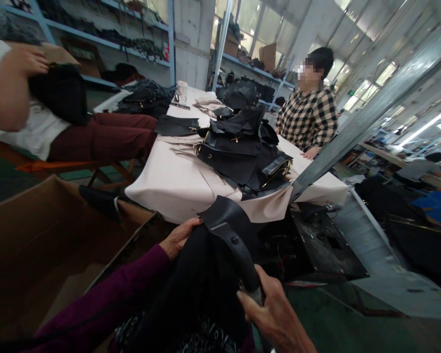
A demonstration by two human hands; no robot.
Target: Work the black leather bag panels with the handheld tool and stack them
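My left hand [183, 237] pinches the upper left edge of a black bag piece [226, 210]. The piece has a smooth, leather-like top, and dark cloth hangs below it over my lap. In my right hand [274, 306] is a black hand-held tool [238, 252] with a curved body and a round button; its exact kind is unclear. Its far end lies over the bag piece, and I cannot tell whether they touch. My fingers wrap its lower part, partly hiding the handle.
Ahead, a pale covered table [161, 171] carries a pile of black bags [238, 152]. An open cardboard box [18, 215] stands at left. A slanted metal post [353, 117] crosses at right. One co-worker sits at left holding black material [61, 93]; another stands behind the table.
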